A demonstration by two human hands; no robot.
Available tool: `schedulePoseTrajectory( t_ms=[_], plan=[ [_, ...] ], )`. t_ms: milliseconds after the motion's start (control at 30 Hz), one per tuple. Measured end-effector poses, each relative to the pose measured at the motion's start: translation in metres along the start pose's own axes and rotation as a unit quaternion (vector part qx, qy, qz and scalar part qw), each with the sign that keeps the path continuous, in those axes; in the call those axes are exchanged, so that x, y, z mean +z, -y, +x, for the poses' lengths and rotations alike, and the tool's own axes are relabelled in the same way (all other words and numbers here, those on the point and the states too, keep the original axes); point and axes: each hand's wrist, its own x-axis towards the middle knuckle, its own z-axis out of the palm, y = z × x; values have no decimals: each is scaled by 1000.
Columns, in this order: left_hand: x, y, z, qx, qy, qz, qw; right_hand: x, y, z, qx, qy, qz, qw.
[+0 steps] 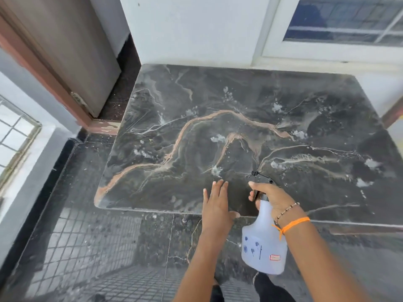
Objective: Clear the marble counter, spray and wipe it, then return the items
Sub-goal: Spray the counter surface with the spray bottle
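The dark marble counter (250,118) with tan and white veins fills the middle of the view, bare of items and dotted with several white patches of spray foam (218,138). My right hand (274,197) grips the neck and trigger of a translucent white spray bottle (265,240) with a black nozzle that points out over the counter's near edge. My left hand (217,203) lies flat with its fingers spread on the counter's near edge, just left of the bottle, holding nothing.
A white wall and a window (344,20) stand behind the counter. At the left are a grey door (72,51) in a brown frame and a second window (15,136). Glossy dark floor tiles (104,236) lie below the counter's near edge.
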Motion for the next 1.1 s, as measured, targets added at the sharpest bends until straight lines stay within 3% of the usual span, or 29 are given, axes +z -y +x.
schedulePoseTrajectory(
  t_ms=[167,367,567,733,933,1100],
  plan=[
    [2,-10,2,-9,2,-3,1000,-29,7,3,7,29,48,998],
    [31,-76,17,70,67,7,995,-110,16,-12,-20,45,139,989],
    [78,-151,32,136,120,40,983,-189,22,-11,-53,-36,155,986],
    [102,-181,37,95,126,103,982,-233,27,6,-24,-94,152,984],
    [107,-216,46,38,74,141,986,-287,34,0,-54,-9,201,978],
    [144,-279,65,91,85,85,989,-351,55,-7,-75,-1,196,978]
  ],
)
